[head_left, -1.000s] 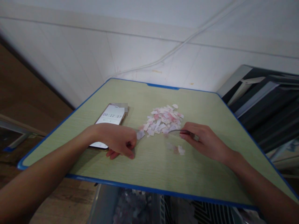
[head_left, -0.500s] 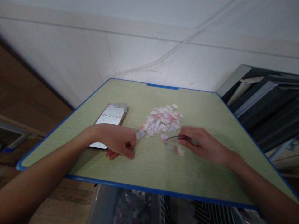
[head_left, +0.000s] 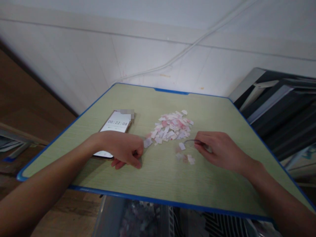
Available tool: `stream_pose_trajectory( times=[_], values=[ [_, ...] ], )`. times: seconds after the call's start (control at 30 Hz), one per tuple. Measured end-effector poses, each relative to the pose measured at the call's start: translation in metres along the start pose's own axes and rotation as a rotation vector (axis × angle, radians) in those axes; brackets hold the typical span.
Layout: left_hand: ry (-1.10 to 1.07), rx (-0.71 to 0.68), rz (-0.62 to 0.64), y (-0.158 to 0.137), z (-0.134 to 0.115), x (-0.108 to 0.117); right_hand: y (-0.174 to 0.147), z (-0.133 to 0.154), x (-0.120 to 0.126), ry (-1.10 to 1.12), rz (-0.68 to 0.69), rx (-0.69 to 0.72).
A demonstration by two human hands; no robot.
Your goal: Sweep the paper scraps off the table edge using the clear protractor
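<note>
A heap of small white and pink paper scraps (head_left: 174, 125) lies mid-table. My right hand (head_left: 214, 148) is closed on a thin, curved pair of tweezers (head_left: 190, 141), pointing left. At their tip is one white paper scrap (head_left: 182, 146), just in front of the heap. Nearer to me, a few loose scraps (head_left: 191, 159) lie on the tabletop. My left hand (head_left: 125, 148) is curled closed, its knuckles by a pale scrap (head_left: 148, 142) at the heap's left edge. What its fingers hold, if anything, is hidden.
A phone (head_left: 116, 120) showing 00:22:08 lies partly under my left wrist. The pale green table (head_left: 138, 95) has a blue rim and stands against a white wall. Dark flat items (head_left: 278, 98) lean at the right. Below the front edge is a grey bin (head_left: 111, 210).
My right hand has moved slightly right with the tweezers, and the scrap at their tip has shifted right with it. My left hand stays in place.
</note>
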State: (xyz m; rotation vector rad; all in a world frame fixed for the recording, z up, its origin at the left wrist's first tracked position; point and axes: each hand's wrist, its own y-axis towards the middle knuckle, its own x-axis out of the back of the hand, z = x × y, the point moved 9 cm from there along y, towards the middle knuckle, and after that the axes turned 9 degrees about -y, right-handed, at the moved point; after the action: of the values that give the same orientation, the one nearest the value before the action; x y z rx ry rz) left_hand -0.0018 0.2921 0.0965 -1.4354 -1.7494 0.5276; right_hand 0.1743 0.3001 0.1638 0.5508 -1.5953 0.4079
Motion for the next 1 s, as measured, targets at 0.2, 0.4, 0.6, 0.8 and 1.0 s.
stream_pose_trajectory(
  times=[0.2, 0.4, 0.6, 0.8, 1.0],
  values=[
    [0.027, -0.026, -0.012, 0.0, 0.0, 0.001, -0.003, -0.003, 0.006, 0.033, 0.005, 0.006],
    [0.021, -0.023, -0.005, 0.0, 0.0, 0.001, -0.002, -0.005, 0.002, -0.028, 0.055, -0.04],
    [0.006, 0.028, -0.003, -0.001, -0.001, 0.001, -0.006, -0.011, 0.005, -0.036, 0.088, -0.025],
    [0.004, 0.008, 0.004, -0.001, -0.003, 0.0, -0.01, -0.002, 0.01, 0.096, 0.056, 0.108],
    [0.015, 0.007, -0.008, -0.001, -0.003, 0.001, -0.009, 0.017, 0.004, 0.202, 0.12, 0.208]
  ],
)
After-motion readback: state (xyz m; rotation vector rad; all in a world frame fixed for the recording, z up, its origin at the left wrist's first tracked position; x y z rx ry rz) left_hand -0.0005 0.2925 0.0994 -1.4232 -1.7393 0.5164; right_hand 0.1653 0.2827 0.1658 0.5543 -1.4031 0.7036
